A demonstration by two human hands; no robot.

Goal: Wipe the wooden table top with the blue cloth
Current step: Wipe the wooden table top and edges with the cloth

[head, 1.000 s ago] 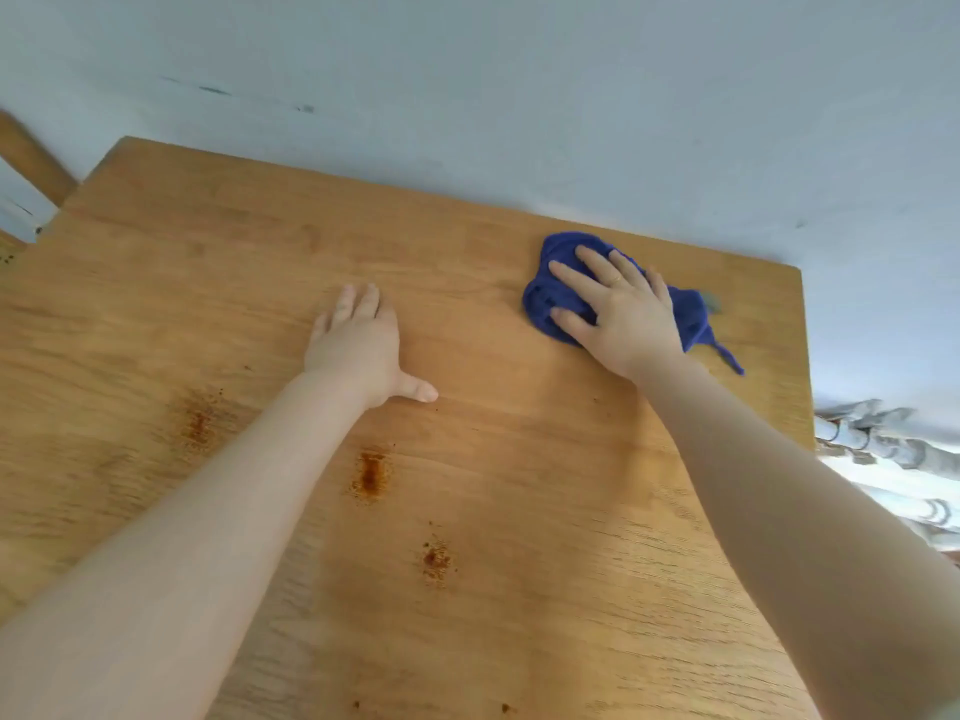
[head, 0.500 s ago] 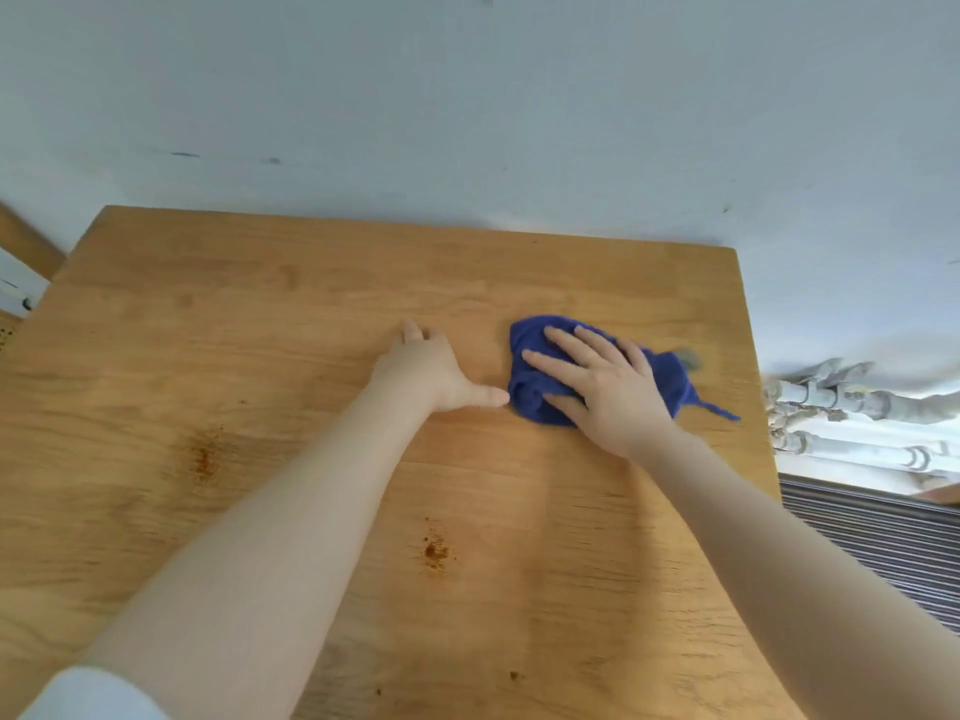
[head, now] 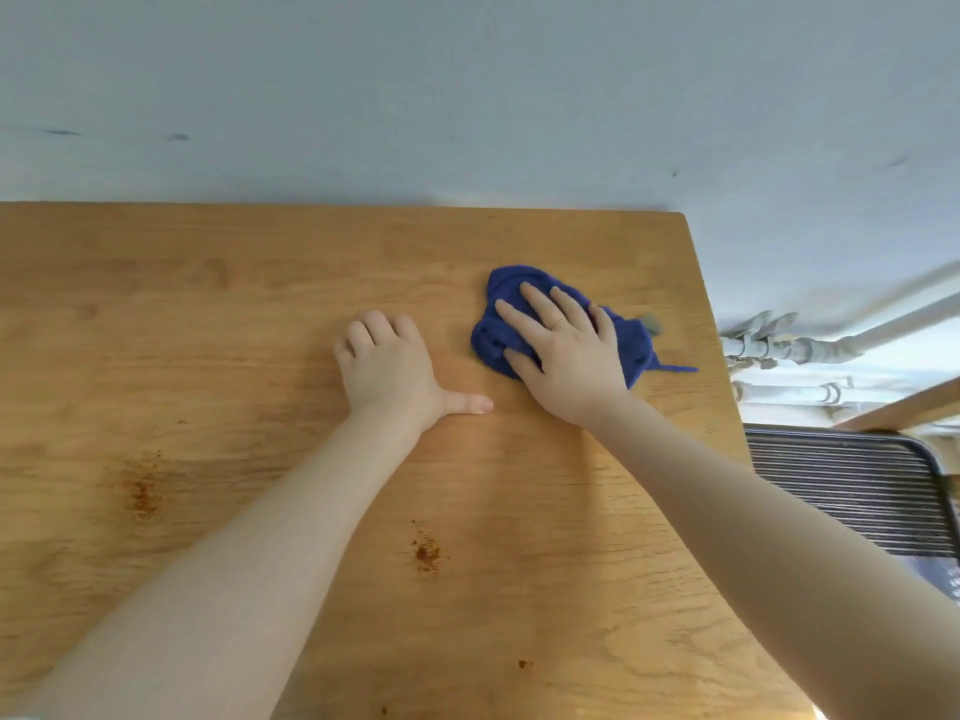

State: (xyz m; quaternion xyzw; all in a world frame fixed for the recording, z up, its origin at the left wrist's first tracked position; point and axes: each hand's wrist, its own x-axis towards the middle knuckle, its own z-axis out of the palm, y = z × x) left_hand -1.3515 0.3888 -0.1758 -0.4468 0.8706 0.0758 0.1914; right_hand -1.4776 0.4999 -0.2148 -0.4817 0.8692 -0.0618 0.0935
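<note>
Pale blue wall (head: 467, 96) behind, wooden table top (head: 260, 304) butted against it. Right hand (head: 563, 350) lies flat, fingers spread, pressing the blue cloth (head: 519, 304) onto the wood near the far right corner; the cloth has travelled from beside the left thumb half a second ago out toward the back right, a gap opening between them. Left hand (head: 389, 366) rests on the bare wood, fingers bent at the knuckles, thumb stuck out toward the cloth. Brown stains (head: 427, 553) dot the near boards, unwiped. Off the right edge: white pipes (head: 789, 348) along the wall, and a dark ribbed tray (head: 841, 491) below.
</note>
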